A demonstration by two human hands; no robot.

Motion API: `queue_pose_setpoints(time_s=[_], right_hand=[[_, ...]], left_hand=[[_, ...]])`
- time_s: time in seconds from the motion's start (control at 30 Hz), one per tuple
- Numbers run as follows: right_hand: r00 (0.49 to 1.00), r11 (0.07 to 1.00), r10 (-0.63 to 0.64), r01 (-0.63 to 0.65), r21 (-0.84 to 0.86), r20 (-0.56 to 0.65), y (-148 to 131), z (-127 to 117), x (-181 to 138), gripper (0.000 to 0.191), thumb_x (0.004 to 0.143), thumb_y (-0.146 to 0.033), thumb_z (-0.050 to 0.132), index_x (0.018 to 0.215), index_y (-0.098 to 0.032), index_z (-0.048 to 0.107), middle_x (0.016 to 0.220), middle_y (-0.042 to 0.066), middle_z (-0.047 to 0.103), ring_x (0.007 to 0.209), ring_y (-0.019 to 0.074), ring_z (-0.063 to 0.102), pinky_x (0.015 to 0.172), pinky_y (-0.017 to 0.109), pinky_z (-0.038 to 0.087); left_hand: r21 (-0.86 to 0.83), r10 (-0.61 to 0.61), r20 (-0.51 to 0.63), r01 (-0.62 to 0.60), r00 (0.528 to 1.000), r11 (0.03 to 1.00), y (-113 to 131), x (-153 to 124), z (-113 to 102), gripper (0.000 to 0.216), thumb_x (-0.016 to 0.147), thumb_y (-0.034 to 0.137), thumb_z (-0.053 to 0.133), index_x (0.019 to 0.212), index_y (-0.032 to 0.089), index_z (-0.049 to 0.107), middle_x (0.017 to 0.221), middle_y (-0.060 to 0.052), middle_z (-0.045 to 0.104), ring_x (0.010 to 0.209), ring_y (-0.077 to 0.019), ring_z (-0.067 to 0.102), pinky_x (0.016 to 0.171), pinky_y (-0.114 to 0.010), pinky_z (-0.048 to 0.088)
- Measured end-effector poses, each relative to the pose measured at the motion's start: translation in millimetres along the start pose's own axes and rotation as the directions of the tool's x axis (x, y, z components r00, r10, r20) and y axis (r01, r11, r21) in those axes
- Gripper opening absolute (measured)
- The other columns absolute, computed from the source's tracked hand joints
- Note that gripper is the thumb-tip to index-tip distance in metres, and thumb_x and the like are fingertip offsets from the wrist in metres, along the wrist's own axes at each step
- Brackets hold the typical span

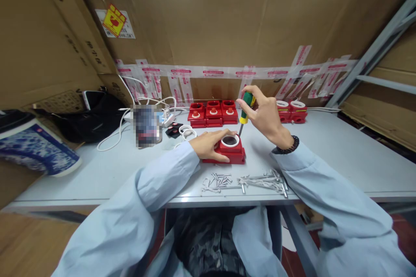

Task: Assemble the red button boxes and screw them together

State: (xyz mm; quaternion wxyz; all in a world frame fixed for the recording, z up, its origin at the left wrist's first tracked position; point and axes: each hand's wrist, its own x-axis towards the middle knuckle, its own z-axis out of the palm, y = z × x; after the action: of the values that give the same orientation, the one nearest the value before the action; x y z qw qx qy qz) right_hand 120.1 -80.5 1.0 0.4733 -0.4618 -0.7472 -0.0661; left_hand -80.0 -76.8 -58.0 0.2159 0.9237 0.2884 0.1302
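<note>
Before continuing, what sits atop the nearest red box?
A white ring around a dark centre, screwdriver tip beside it; the left hand covers part of the red box, hiding anything beneath.

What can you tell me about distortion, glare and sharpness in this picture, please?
Head view: wide-angle stretching, so the cup at the left edge seems to lean; head view: pale sheen on the tabletop near its front edge; head view: screwdriver in the right hand fairly sharp, phone-like item obscured by mosaic.
</note>
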Motion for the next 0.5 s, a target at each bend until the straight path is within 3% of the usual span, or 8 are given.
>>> queue_pose_setpoints(time_s=[0.13,0.37,0.5], right_hand=[[1.0,1.0,0.005,-0.005,0.002,0.012,7.2,-4.0,2.2,0.025,0.085,-0.038,0.056,0.103,-0.021,0.06,0.07,-0.001,0.058,0.053,0.0119,0.047,0.059,0.027,0.041],[0.951,0.932,-0.099,-0.016,0.363,0.294,11.4,-20.3,6.5,0.034,0.085,-0.032,0.057,0.118,-0.026,0.052,0.088,0.001,0.061,0.071,0.0154,0.061,0.065,0.03,0.049],[0.955,0.939,-0.091,-0.012,0.343,0.283,3.5,-18.5,3.9,0.034,0.084,-0.028,0.059,0.117,-0.024,0.053,0.079,-0.001,0.059,0.066,0.0148,0.06,0.061,0.029,0.048]], left_hand=[[-0.004,0.014,-0.012,-0.014,1.0,1.0,-2.5,-0.2,1.5,0.081,0.068,0.05,0.074,0.135,0.023,0.038,0.143,-0.009,0.046,0.128,-0.028,0.048,0.105,-0.038,0.037],[0.01,0.017,0.007,-0.017,1.0,1.0,-2.1,0.2,0.6,0.09,0.062,0.043,0.079,0.139,0.023,0.034,0.142,-0.011,0.046,0.127,-0.0307,0.049,0.105,-0.04,0.037],[0.062,-0.006,0.028,0.004,1.0,0.998,-0.6,0.6,0.6,0.095,0.061,0.038,0.08,0.141,0.024,0.031,0.14,-0.012,0.048,0.124,-0.032,0.051,0.103,-0.041,0.039]])
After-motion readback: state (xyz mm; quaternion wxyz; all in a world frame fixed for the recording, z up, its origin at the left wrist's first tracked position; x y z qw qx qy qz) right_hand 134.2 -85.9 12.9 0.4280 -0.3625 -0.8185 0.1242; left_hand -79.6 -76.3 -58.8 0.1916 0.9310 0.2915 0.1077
